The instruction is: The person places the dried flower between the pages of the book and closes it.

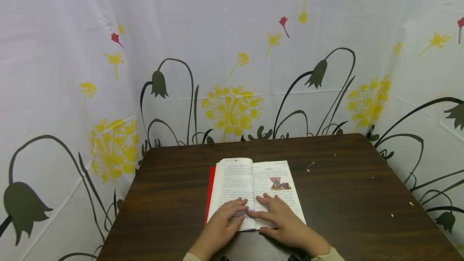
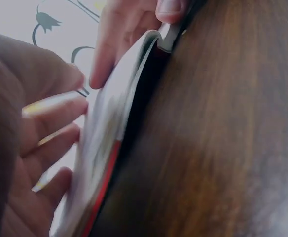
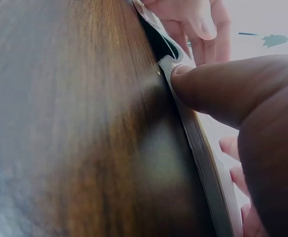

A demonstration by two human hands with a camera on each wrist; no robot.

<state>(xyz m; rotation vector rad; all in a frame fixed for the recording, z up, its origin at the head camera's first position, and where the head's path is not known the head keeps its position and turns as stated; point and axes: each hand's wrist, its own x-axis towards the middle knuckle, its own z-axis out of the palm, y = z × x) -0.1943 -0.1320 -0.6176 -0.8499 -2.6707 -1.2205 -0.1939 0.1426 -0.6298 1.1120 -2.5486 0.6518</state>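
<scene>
An open book (image 1: 235, 182) with printed pages and a red cover edge lies on the table. My left hand (image 1: 224, 220) rests on the lower part of the left page with its fingers extended, as the left wrist view also shows. The right hand (image 1: 284, 221) spreads over the lower right page, its index finger reaching toward the centre fold. In the right wrist view, the right thumb (image 3: 208, 91) touches the book's near edge beside the spine. A small coloured picture (image 1: 280, 183) shows above the right hand. Both hands cover some of the lower text.
The dark wooden table (image 1: 170, 196) extends around the book on both sides. Behind it hangs a white cloth (image 1: 224, 31) printed with yellow and dark green flowers. Several small pale specks lie on the table's right part.
</scene>
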